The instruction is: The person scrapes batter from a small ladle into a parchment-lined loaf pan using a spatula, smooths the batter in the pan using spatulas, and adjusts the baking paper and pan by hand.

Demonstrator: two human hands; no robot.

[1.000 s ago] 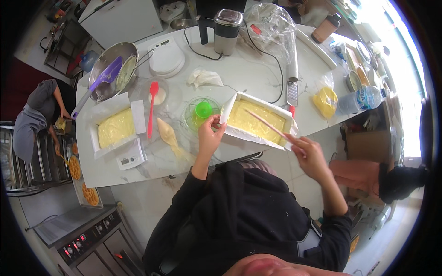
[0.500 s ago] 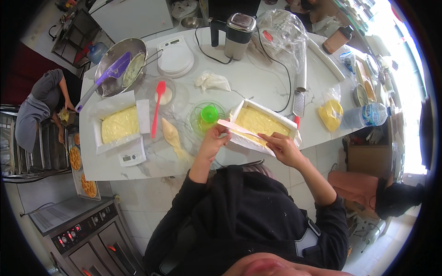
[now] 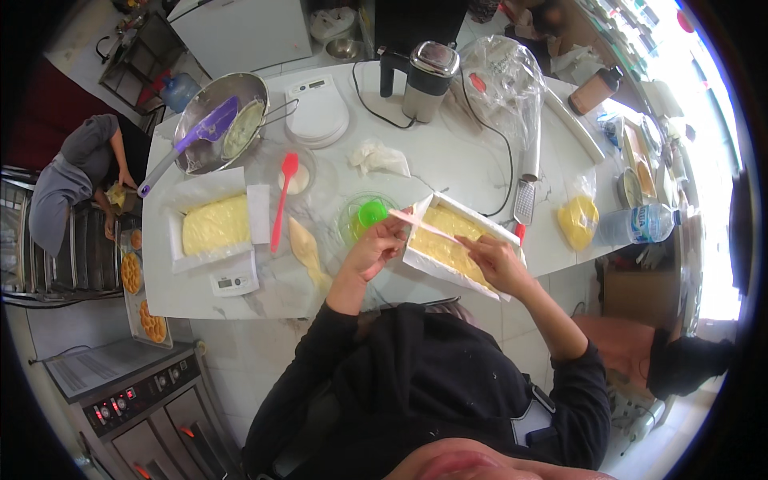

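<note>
My right hand grips a pale pink, flat spreader that lies slanted across a paper-lined rectangular pan of yellow batter. My left hand pinches the pan's left end, just beside the spreader's tip. Behind my left hand, a small green cup stands in a clear bowl. Farther left are a piping bag, a red silicone brush or spatula and a second lined pan of batter, which sits on a white digital scale.
Around them are a steel bowl with purple spatula, another scale, a corded appliance, a grater, a yellow bag and a bottle. A co-worker stands left by baked trays; an oven is below.
The spreader has swung flatter, its tip moving left to the pan's end by my left hand. The pan and both hands sit slightly lower and more tilted toward me.
</note>
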